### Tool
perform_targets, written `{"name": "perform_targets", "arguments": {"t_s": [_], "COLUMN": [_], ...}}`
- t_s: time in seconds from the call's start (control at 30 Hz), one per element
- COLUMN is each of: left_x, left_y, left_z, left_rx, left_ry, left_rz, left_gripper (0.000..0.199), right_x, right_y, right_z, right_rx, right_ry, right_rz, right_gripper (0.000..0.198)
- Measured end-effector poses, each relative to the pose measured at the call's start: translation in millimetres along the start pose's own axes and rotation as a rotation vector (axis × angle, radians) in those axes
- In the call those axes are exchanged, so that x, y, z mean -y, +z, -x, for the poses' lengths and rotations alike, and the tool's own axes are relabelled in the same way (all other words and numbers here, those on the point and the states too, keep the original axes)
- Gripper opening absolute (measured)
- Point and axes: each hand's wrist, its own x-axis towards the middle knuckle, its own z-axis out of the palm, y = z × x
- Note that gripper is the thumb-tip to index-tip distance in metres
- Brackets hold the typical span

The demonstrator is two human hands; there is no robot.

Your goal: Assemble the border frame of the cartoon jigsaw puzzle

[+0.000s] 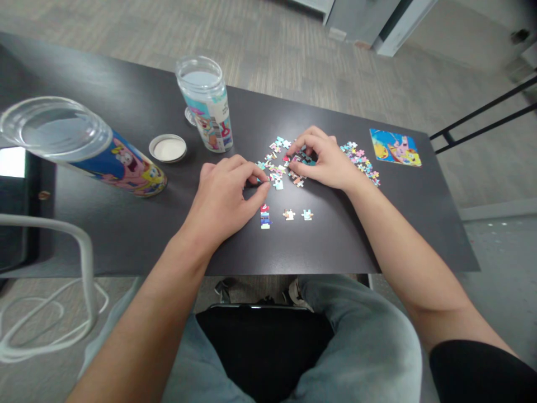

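Fingertips (pixel 260 180) of the left hand (pixel 224 196) are curled down and pinched on the near-left edge of a loose cluster of puzzle pieces (pixel 282 168) lying flat on the dark table (pixel 126 224); whether a single piece is nipped between thumb and forefinger cannot be told, as the fingers hide it. Across the cluster, the right hand (pixel 325 159) bends its fingers inward over the far-right part of the same heap, the tips pressing on pieces there, the hand neither flat nor fully closed. The heap thus lies between the two hands, touched by both. Just nearer the person sit three separate bits in a row: a red-and-blue joined strip (pixel 264 216) close under the left thumb, a small pale piece (pixel 288 214), and a blue piece (pixel 307 214). Right of the right hand a second scatter of pieces (pixel 361 161) trails along the table, and beyond it lies a bright cartoon picture card (pixel 395 147). To the left stand an upright clear tube (pixel 206 106) with a printed label, a round lid (pixel 168 148) beside it, and a second tube lying on its side (pixel 84 145) near the table's left edge.
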Motion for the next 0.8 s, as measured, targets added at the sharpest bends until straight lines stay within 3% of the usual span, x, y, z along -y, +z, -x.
{"name": "perform_targets", "arguments": {"t_s": [0.47, 0.6, 0.8], "left_x": [-1.0, 2.2, 13.2], "left_y": [-7.0, -18.6, -19.3], "left_z": [1.2, 3.3, 1.6], "left_rx": [0.020, 0.116, 0.180], "left_ry": [0.000, 0.038, 0.077], "left_rz": [0.055, 0.110, 0.112], "left_gripper": [0.008, 0.026, 0.031], "right_x": [-10.5, -7.6, 22.5], "right_y": [9.7, 8.0, 3.7], "right_z": [-1.6, -4.5, 4.5], "right_rx": [-0.075, -0.066, 0.112], "right_ry": [-0.058, -0.102, -0.239], "right_rz": [-0.150, -0.321, -0.425], "right_gripper": [0.029, 0.040, 0.035]}}
